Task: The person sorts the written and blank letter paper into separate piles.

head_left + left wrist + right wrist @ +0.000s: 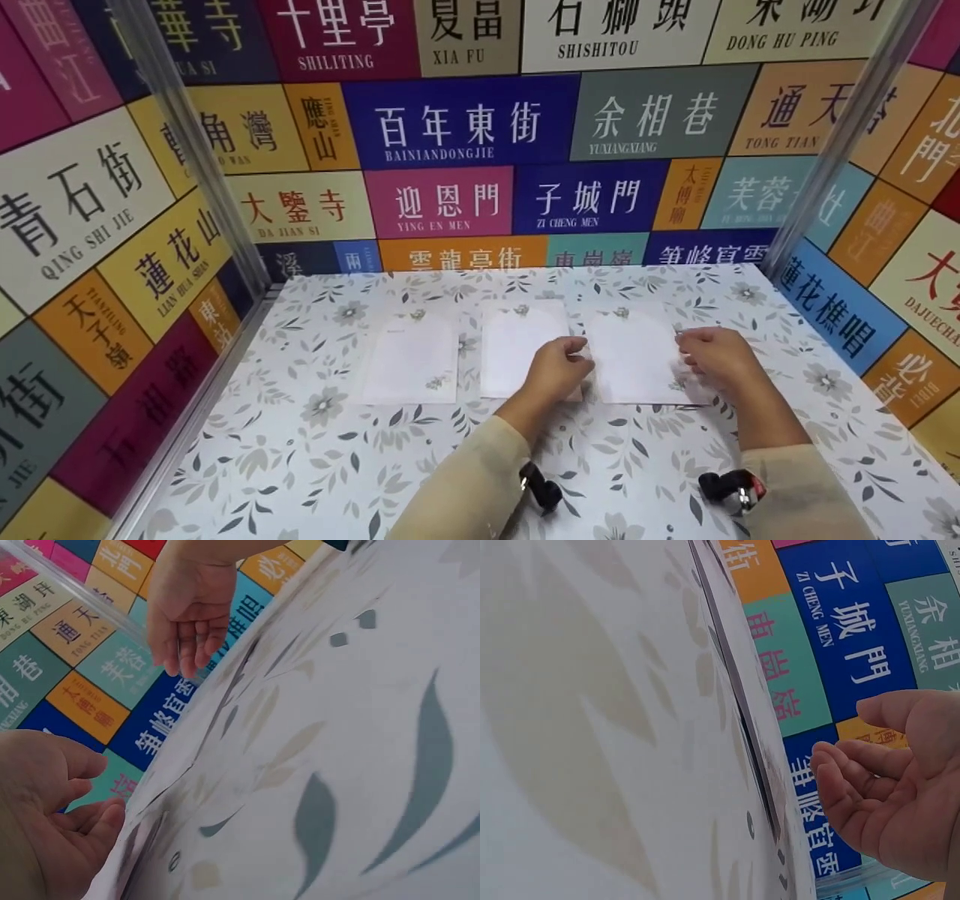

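Three pale sheets of paper with small floral prints lie in a row: a left sheet (409, 356), a middle sheet (517, 345) and a right sheet (631, 360). My left hand (556, 371) is over the lower right part of the middle sheet, its fingertips near the right sheet's left edge. At that sheet's right edge is my right hand (721, 358), fingers loosely bent. Both wrist views show nothing gripped: the left hand (56, 814) has relaxed fingers with a gap to the thumb, and the right hand (900, 780) curls its fingers loosely.
A white cloth with grey leaves and flowers covers the table (322, 457). Colourful panels (465, 124) with Chinese lettering stand behind it and on both sides, with clear upright posts (202, 150) at the corners. Black wrist straps (541, 489) hang at the sleeves.
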`<state>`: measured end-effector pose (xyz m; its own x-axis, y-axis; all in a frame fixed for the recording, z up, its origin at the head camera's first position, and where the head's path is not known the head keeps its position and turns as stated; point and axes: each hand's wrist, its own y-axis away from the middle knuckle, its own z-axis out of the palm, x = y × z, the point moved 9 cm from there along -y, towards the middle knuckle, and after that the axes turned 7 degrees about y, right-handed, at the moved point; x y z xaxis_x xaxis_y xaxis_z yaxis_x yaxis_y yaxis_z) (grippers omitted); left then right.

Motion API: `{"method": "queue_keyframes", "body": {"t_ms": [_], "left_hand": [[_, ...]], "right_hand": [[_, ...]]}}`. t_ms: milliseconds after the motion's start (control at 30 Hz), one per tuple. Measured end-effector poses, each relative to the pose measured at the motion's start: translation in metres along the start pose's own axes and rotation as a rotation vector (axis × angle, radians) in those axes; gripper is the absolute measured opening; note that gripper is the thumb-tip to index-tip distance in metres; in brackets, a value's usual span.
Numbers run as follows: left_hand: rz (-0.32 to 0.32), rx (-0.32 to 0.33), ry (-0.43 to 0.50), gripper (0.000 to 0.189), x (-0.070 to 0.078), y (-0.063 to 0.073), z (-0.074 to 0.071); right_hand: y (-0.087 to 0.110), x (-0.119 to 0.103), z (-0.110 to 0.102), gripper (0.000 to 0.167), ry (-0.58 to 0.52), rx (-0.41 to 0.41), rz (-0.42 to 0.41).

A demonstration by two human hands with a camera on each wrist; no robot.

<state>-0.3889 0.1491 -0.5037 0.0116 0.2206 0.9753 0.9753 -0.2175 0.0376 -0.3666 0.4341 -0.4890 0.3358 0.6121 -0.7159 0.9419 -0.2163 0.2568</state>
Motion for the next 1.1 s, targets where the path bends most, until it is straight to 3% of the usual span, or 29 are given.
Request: {"method": "queue_keyframes", "body": {"t_ms": [167,367,600,833,1100], "left_hand": [[0.025,0.02,0.007,0.04,0.001,-0.005,-0.023],[0.079,0.04,-0.039,0.043,0.004,-0.009,-0.053],[0.01,0.087,-0.042,0.045,-0.009,-0.01,-0.088],[0.05,0.166,-0.113,0.044,-0.013,-0.008,-0.123],[-0.031,0.195,-0.046,0.048,-0.022,-0.006,-0.15]], "right_hand": [[-0.001,-0.025,0.009,0.061,0.05,-0.011,-0.086],[-0.003,-0.047,0.031,0.064,0.026,-0.028,-0.105],[-0.003,-0.078,0.062,0.059,-0.02,-0.012,-0.194],[-0.004,-0.1,0.093,0.058,-0.029,-0.037,-0.231],[-0.001,-0.118,0.115,0.055,-0.067,-0.059,-0.22]]}}
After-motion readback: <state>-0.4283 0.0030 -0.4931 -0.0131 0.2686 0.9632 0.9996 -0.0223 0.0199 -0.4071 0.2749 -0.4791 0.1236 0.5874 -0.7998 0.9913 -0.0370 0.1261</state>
